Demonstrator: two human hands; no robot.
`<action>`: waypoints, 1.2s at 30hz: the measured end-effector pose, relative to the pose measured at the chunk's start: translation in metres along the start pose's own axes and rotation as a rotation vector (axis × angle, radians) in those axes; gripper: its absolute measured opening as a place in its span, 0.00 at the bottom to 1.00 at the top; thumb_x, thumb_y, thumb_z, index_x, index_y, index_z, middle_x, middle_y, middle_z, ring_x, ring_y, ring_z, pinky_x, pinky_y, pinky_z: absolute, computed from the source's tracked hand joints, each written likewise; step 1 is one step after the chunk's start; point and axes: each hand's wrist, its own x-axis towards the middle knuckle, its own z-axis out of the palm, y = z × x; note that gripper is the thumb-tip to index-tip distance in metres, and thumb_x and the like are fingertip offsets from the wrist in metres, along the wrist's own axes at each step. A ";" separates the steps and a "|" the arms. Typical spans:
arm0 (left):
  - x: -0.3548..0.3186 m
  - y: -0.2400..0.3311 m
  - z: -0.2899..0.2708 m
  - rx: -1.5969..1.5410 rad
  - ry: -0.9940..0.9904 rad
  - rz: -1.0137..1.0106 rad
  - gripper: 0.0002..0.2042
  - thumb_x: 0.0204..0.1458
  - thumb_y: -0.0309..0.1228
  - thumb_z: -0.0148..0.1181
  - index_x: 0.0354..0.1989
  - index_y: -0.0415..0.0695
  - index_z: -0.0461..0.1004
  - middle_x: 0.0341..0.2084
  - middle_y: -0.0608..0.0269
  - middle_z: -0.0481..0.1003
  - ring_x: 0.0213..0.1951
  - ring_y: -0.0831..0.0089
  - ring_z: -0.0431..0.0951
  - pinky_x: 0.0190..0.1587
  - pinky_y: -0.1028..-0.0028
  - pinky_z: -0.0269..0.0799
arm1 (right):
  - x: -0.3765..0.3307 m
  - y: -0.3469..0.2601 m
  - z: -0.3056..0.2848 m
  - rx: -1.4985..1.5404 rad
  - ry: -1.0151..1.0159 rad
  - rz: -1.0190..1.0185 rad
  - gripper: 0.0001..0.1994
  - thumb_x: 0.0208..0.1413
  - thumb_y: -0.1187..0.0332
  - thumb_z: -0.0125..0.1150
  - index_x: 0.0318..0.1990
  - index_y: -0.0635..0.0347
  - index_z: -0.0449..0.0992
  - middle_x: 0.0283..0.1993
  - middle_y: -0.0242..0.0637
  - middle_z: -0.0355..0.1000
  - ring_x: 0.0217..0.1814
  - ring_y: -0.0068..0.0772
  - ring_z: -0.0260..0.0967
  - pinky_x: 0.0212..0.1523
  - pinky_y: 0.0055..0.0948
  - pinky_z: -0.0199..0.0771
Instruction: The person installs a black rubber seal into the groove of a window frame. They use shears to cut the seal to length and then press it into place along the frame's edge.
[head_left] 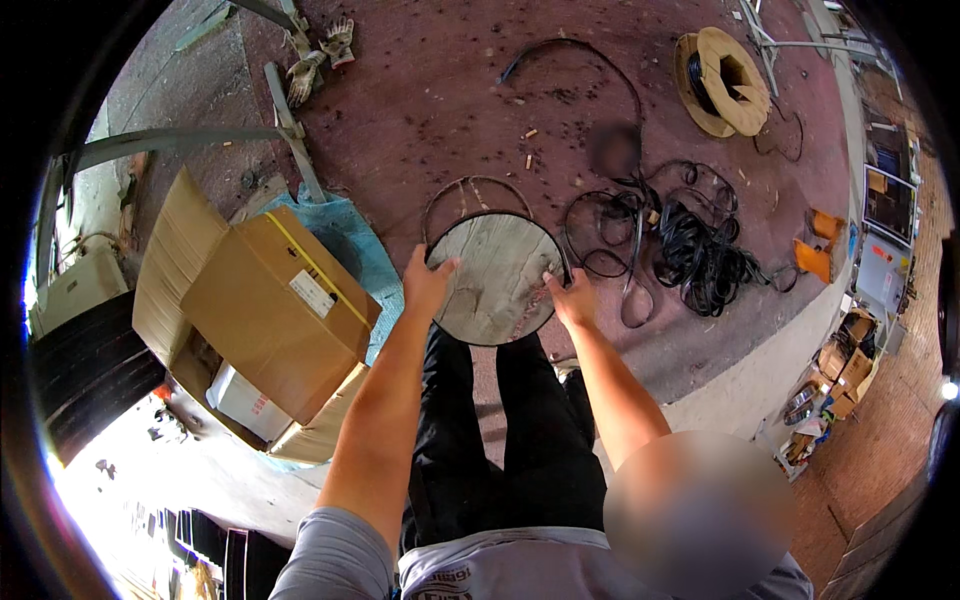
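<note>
Shirt point(520, 565) cropped, left hand point(426, 285) and right hand point(575, 300) partly hide disc point(495, 285).

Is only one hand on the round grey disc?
No, the left hand and right hand both hold the round grey disc, at opposite sides.

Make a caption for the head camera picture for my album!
Left hand and right hand hold a round grey disc near tangled black cable.

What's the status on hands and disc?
Left hand and right hand grip disc, one each side. Carton left, cables right, neither covering disc.
</note>
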 end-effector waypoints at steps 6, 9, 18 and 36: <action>0.008 -0.008 -0.010 0.017 -0.060 -0.056 0.36 0.42 0.44 0.73 0.54 0.31 0.66 0.51 0.41 0.72 0.54 0.51 0.72 0.54 0.61 0.68 | -0.002 -0.003 0.004 0.086 -0.015 0.061 0.25 0.48 0.55 0.70 0.42 0.69 0.72 0.38 0.49 0.76 0.41 0.44 0.74 0.43 0.37 0.71; 0.006 -0.037 0.000 -0.030 -0.055 -0.127 0.38 0.41 0.44 0.73 0.56 0.32 0.65 0.50 0.43 0.72 0.52 0.53 0.73 0.53 0.62 0.68 | 0.024 0.061 0.037 0.196 0.071 -0.053 0.22 0.50 0.57 0.69 0.41 0.68 0.73 0.37 0.42 0.76 0.39 0.36 0.72 0.41 0.34 0.70; -0.026 -0.025 -0.006 -0.290 -0.003 -0.184 0.35 0.44 0.40 0.72 0.57 0.33 0.64 0.51 0.46 0.71 0.51 0.58 0.72 0.53 0.64 0.67 | 0.027 0.017 0.006 0.216 -0.119 0.175 0.28 0.53 0.47 0.64 0.42 0.69 0.74 0.37 0.43 0.74 0.39 0.37 0.71 0.42 0.35 0.68; -0.037 0.000 -0.012 0.162 0.055 -0.139 0.32 0.44 0.45 0.70 0.53 0.34 0.70 0.50 0.42 0.72 0.52 0.50 0.73 0.51 0.61 0.69 | 0.024 0.007 -0.011 0.194 -0.090 0.104 0.23 0.59 0.50 0.58 0.27 0.64 0.70 0.23 0.30 0.62 0.27 0.22 0.56 0.29 0.28 0.59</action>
